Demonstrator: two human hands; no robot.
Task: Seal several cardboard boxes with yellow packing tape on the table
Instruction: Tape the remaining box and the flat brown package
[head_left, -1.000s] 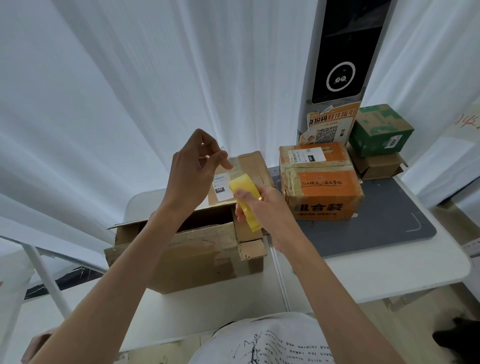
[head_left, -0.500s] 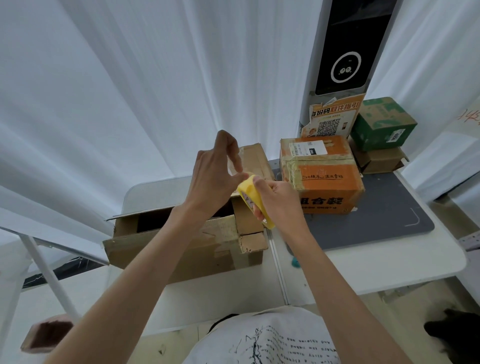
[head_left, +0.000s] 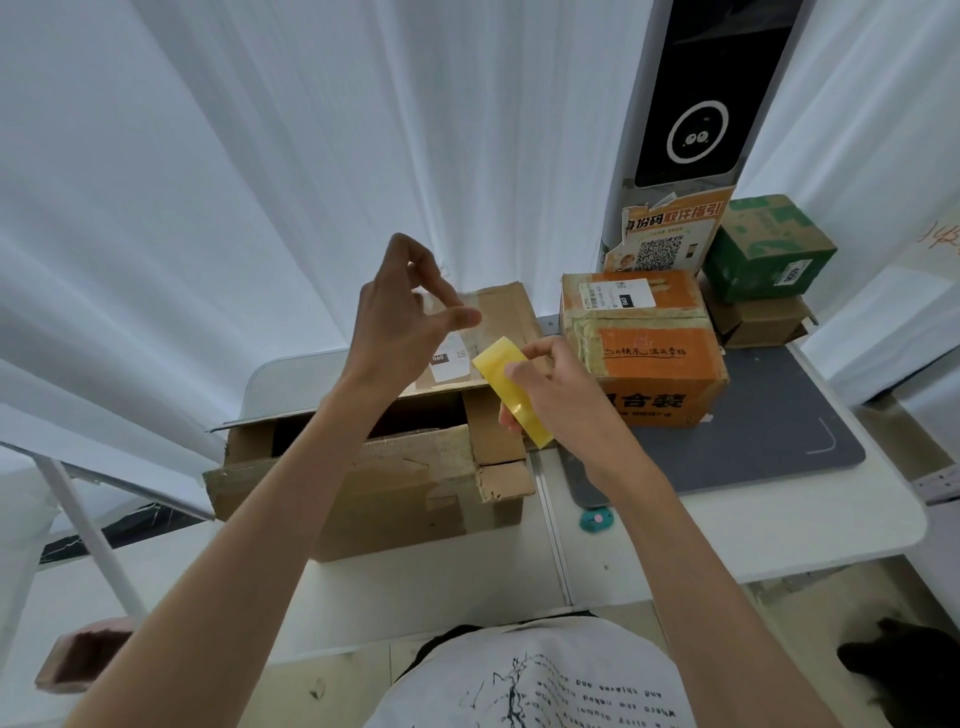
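Observation:
My right hand (head_left: 561, 395) grips a roll of yellow packing tape (head_left: 501, 366), held on edge above the right end of an open brown cardboard box (head_left: 395, 483). The box's far flap stands up and carries a white label. My left hand (head_left: 400, 322) hovers above the box, left of the roll and apart from it, fingers loosely curled and thumb pointing right; I see nothing in it. An orange box (head_left: 654, 353) with old tape and a label stands to the right. Behind it a green box (head_left: 769, 249) sits on a small brown box (head_left: 763, 322).
The boxes rest on a white table (head_left: 779, 525) with a grey mat (head_left: 769, 431) on its right half. A small teal object (head_left: 596, 519) lies near the mat's front edge. A black kiosk screen (head_left: 696, 104) and a QR sign (head_left: 670, 234) stand behind; white curtains surround.
My left hand was touching the roll half a second ago; it has lifted up and left, away from it. My right hand still holds the roll.

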